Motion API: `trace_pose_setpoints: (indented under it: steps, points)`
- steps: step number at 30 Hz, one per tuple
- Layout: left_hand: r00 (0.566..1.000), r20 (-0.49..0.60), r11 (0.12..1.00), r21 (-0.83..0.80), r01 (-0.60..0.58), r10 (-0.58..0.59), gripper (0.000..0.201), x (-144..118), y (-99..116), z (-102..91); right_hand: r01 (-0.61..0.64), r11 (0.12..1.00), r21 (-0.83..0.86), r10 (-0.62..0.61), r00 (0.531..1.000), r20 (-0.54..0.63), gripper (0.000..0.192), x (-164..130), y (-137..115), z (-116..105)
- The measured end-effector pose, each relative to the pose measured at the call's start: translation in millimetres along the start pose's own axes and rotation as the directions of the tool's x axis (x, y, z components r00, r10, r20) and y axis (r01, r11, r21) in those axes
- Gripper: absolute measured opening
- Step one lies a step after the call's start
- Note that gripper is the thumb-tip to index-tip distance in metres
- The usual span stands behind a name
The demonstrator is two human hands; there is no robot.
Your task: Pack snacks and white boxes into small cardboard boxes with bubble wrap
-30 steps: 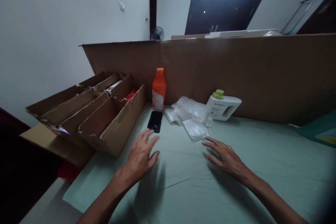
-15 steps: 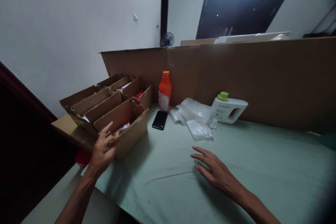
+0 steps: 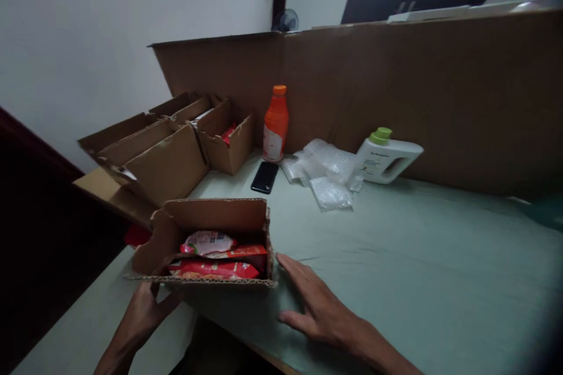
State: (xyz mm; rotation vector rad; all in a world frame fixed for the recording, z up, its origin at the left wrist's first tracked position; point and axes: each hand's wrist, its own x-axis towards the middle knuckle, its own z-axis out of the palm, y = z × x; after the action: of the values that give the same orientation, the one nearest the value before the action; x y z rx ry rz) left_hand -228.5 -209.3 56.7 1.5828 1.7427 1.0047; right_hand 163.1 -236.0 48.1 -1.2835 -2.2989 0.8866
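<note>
**A:** Across the upper half of the frame, a tall cardboard screen [image 3: 396, 88] backs a desk [image 3: 417, 258] under pale green cloth. What has moved?

**B:** The small open carton [image 3: 206, 240]. Half a second ago it stood with the row of cartons [image 3: 149, 152] at left centre; it now sits alone at the near edge, lower left of centre, with red snack packets [image 3: 215, 261] showing inside. It looks to have been drawn out to be got at.

**A:** And the hands?

**B:** The left hand [image 3: 143, 313], lower left, is under the carton's front corner, fingers curled up against the cardboard; its grip is grasping the carton. A second ago it was in the air over the cloth. The right hand [image 3: 321, 307], lower centre, lies flat on the cloth just beside the carton's right wall, fingers spread, grip released, holding nothing. It has come in from further right.

**A:** The rest?

**B:** Unmoved against the screen, centre frame: a white jug with a green cap [image 3: 387, 155], an orange bottle [image 3: 275, 124], a heap of bubble-wrap bags [image 3: 328, 173], and a black phone [image 3: 264, 177] lying flat.
</note>
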Motion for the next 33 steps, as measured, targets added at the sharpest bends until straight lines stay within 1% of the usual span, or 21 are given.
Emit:
trace_pose_setpoints:
  steps: [1, 2, 4, 6, 8, 10, 13, 15, 16, 17, 18, 20, 21, 23, 24, 25, 27, 28, 30, 32, 33]
  points:
    - [1.0, 0.027, 0.999, 0.032, 0.008, -0.009, 0.061, 0.8, -3.1, 4.2, 0.016, 0.999, 0.035, -0.016, 1.0, -0.011, 0.097, 2.8, -4.4, 6.8]
    - [0.999, 0.034, 0.999, 0.048, 0.003, -0.004, 0.054, 2.2, -4.4, 9.4, 0.018, 0.998, 0.068, -0.016, 0.999, -0.032, 0.102, 5.0, -8.1, 11.4]
    - [1.0, 0.005, 0.999, 0.047, -0.015, 0.015, 0.05, 6.8, 0.1, 24.1, -0.022, 0.992, 0.121, 0.035, 0.994, -0.104, 0.108, 5.6, -12.2, 13.0]
    - [0.998, 0.039, 0.999, 0.029, -0.041, 0.04, 0.05, 12.2, 15.6, 45.8, -0.083, 0.983, 0.166, 0.119, 0.968, -0.221, 0.106, -1.5, -11.6, 5.5]
    - [0.988, 0.142, 0.998, -0.029, -0.061, 0.065, 0.053, 16.8, 39.9, 73.9, -0.125, 0.973, 0.196, 0.189, 0.916, -0.353, 0.096, -16.3, -7.0, -7.2]
    - [0.963, 0.254, 0.992, -0.11, -0.069, 0.095, 0.056, 20.9, 67.7, 105.6, -0.17, 0.963, 0.208, 0.25, 0.851, -0.462, 0.083, -35.9, 0.7, -20.6]
    - [0.913, 0.365, 0.973, -0.2, -0.113, 0.181, 0.061, 26.1, 102.0, 151.4, -0.315, 0.925, 0.213, 0.38, 0.754, -0.535, 0.062, -68.3, 16.2, -34.7]
    - [0.887, 0.385, 0.956, -0.236, -0.173, 0.256, 0.067, 27.6, 114.1, 175.8, -0.415, 0.887, 0.202, 0.453, 0.699, -0.553, 0.053, -90.2, 27.8, -40.9]
    - [0.88, 0.378, 0.948, -0.246, -0.203, 0.287, 0.071, 27.6, 116.2, 185.5, -0.444, 0.875, 0.191, 0.47, 0.689, -0.552, 0.052, -100.9, 33.9, -44.8]
    - [0.879, 0.364, 0.941, -0.249, -0.227, 0.309, 0.074, 26.9, 115.8, 193.4, -0.454, 0.874, 0.173, 0.469, 0.697, -0.542, 0.051, -111.0, 40.2, -50.4]
    - [0.882, 0.349, 0.939, -0.245, -0.242, 0.318, 0.076, 25.7, 113.1, 199.7, -0.449, 0.88, 0.153, 0.457, 0.719, -0.523, 0.05, -120.0, 46.9, -58.3]
    - [0.903, 0.31, 0.947, -0.214, -0.239, 0.298, 0.074, 21.6, 102.2, 208.5, -0.42, 0.9, 0.119, 0.421, 0.763, -0.491, 0.045, -131.3, 61.3, -82.6]
    - [0.912, 0.3, 0.954, -0.193, -0.229, 0.28, 0.071, 19.0, 95.0, 211.6, -0.414, 0.904, 0.109, 0.41, 0.765, -0.497, 0.043, -132.2, 69.3, -98.5]
    - [0.926, 0.289, 0.967, -0.151, -0.206, 0.242, 0.067, 13.0, 79.6, 217.0, -0.416, 0.905, 0.083, 0.389, 0.736, -0.555, 0.04, -121.3, 87.1, -134.1]
    - [0.935, 0.277, 0.973, -0.127, -0.191, 0.22, 0.066, 10.0, 72.2, 219.5, -0.421, 0.905, 0.064, 0.376, 0.72, -0.583, 0.041, -109.2, 96.9, -151.7]
    - [0.946, 0.258, 0.979, -0.103, -0.176, 0.198, 0.063, 7.3, 65.2, 222.1, -0.424, 0.905, 0.031, 0.357, 0.719, -0.596, 0.044, -93.1, 107.1, -167.7]
    - [0.966, 0.204, 0.987, -0.061, -0.146, 0.155, 0.058, 3.7, 53.0, 226.6, -0.43, 0.901, -0.059, 0.321, 0.752, -0.575, 0.054, -51.5, 127.7, -193.3]
    - [0.975, 0.176, 0.991, -0.041, -0.131, 0.136, 0.054, 3.0, 47.8, 228.3, -0.434, 0.895, -0.104, 0.308, 0.768, -0.562, 0.059, -28.2, 137.4, -202.5]
    - [0.983, 0.146, 0.994, -0.002, -0.113, 0.112, 0.048, 3.7, 39.2, 229.9, -0.44, 0.884, -0.159, 0.287, 0.778, -0.56, 0.066, 17.3, 154.2, -215.3]
    - [0.986, 0.133, 0.994, 0.033, -0.102, 0.097, 0.045, 5.8, 33.2, 229.4, -0.44, 0.882, -0.171, 0.263, 0.759, -0.595, 0.06, 52.1, 165.3, -223.1]
    - [0.987, 0.129, 0.994, 0.045, -0.102, 0.095, 0.044, 6.7, 31.5, 228.9, -0.442, 0.881, -0.168, 0.252, 0.741, -0.622, 0.054, 62.4, 167.9, -225.8]
